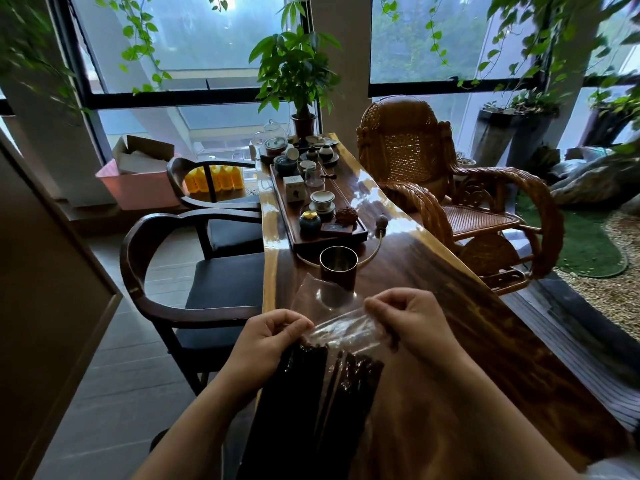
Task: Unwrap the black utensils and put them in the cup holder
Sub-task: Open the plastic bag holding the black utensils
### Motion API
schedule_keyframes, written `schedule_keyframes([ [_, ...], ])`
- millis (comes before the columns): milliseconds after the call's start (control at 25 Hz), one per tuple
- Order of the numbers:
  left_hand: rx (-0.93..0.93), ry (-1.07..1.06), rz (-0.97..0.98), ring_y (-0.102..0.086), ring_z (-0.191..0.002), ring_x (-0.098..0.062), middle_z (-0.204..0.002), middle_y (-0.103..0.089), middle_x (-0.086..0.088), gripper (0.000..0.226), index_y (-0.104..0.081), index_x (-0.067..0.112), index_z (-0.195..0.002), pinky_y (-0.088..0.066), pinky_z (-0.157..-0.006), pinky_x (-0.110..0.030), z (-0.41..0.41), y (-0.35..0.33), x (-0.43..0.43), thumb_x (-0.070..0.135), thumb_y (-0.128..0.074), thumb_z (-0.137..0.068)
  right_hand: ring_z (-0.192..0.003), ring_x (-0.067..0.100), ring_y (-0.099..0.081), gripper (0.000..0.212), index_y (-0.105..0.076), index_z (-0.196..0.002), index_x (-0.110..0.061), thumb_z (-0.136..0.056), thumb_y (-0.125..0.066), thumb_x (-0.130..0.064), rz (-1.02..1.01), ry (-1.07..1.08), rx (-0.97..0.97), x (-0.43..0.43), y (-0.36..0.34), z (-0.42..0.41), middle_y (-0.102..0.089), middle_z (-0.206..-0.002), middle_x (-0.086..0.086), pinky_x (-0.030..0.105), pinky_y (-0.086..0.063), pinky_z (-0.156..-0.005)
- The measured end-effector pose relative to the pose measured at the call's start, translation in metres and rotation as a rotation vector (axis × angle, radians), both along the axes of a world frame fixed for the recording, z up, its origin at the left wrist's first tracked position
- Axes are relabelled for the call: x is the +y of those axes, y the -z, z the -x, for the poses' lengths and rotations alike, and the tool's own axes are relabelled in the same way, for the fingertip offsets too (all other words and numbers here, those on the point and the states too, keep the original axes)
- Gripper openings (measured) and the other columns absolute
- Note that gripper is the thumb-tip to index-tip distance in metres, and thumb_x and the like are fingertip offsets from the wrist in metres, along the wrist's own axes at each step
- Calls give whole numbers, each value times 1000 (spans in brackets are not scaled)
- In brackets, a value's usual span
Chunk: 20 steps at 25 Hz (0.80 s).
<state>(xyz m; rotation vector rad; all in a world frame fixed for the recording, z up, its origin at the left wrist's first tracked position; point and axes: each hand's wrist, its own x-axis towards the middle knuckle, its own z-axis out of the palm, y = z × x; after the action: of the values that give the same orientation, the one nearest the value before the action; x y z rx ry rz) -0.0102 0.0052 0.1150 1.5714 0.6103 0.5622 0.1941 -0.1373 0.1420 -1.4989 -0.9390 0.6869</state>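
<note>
Glossy wood table (433,271): left hand (266,337) & right hand (412,320) pinching clear wrapper (343,329), pulling apart over black utensils (311,393), near edge; cup holder (338,268) farther. Risk: wrapper tearing suddenly, utensils spilling off the table.

Both hands (273,336) (408,320) pinch the clear wrapper (346,332).

1. The long black utensils (294,393) run off the bottom edge at 6 o'clock, so their lower ends are cut off; their number cannot be counted through the glare.
2. The crinkled clear plastic wrapper (343,332) hides the utensils' upper tips.
3. The left hand (266,337) and right hand (412,320) curl inward, fingertips hidden in the wrapper.
4. The shiny metal cup holder (338,268) is partly veiled by plastic at 6 o'clock.
</note>
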Motion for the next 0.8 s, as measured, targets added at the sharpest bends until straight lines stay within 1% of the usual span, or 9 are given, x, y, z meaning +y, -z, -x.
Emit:
schedule_keyframes([
  [80,-11,-17,9,-70,-72,-17,-80,-76,-8,14,-78,17,-88,-57,-67,-25,-3,0,1,25,-68,-88,-40,14,-58,14,-75,-86,-11,-90,-71,-23,-28,71,25,2,-1,0,-68,-56,7,24,-46,-37],
  [240,16,-56,-28,-68,-71,-16,-80,-76,-9,20,-78,14,-87,-57,-69,-24,-2,-2,7,32,-70,-82,-45,18,-61,27,-74,-102,-15,-86,-75,-36,79,-64,73,0,-3,2,-74,-67,12,25,-48,-40],
  [320,35,-50,-25,-70,-72,-17,-82,-76,-11,20,-78,14,-88,-57,-70,-26,-1,-1,7,32,-70,-83,-46,18,-58,20,-76,-97,-12,-84,-80,-26,138,-120,44,2,-2,2,-73,-68,12,25,-45,-40],
  [440,37,-122,-30,-74,-78,-22,-86,-77,-11,10,-74,19,-98,-58,-69,-28,-5,3,5,23,-68,-92,-44,14,-55,10,-73,-85,-7,-90,-74,-15,101,-70,63,11,-1,11,-66,-59,7,23,-43,-40],
  [520,68,-256,-43,-74,-87,-24,-94,-75,-10,22,-66,21,-115,-60,-74,-33,-10,9,1,23,-68,-93,-45,13,-56,12,-69,-86,-3,-93,-70,-13,64,-33,90,18,0,19,-65,-58,6,22,-44,-41],
  [600,133,-449,-169,-67,-99,-19,-109,-65,-3,34,-57,22,-122,-58,-83,-37,-14,14,-9,26,-71,-91,-47,14,-59,12,-66,-89,0,-94,-68,-11,56,-44,83,24,2,26,-67,-61,11,22,-46,-44],
  [680,96,-534,-341,-61,-97,-8,-108,-57,4,28,-54,30,-110,-53,-78,-27,-17,16,-21,29,-72,-88,-51,19,-64,11,-64,-93,-1,-94,-68,-11,63,-69,91,29,4,29,-70,-66,15,23,-48,-45],
  [760,50,-402,-424,-62,-94,-2,-105,-58,9,24,-54,40,-104,-53,-71,-21,-23,16,-30,39,-71,-86,-55,21,-68,10,-63,-94,-2,-93,-69,-10,64,-85,105,32,6,28,-72,-69,12,23,-50,-46],
  [800,46,-318,-394,-63,-96,2,-108,-61,10,26,-55,43,-108,-56,-72,-20,-26,15,-33,46,-67,-86,-56,20,-68,9,-63,-93,-3,-92,-69,-9,70,-92,101,32,7,27,-72,-69,10,21,-50,-46],
])
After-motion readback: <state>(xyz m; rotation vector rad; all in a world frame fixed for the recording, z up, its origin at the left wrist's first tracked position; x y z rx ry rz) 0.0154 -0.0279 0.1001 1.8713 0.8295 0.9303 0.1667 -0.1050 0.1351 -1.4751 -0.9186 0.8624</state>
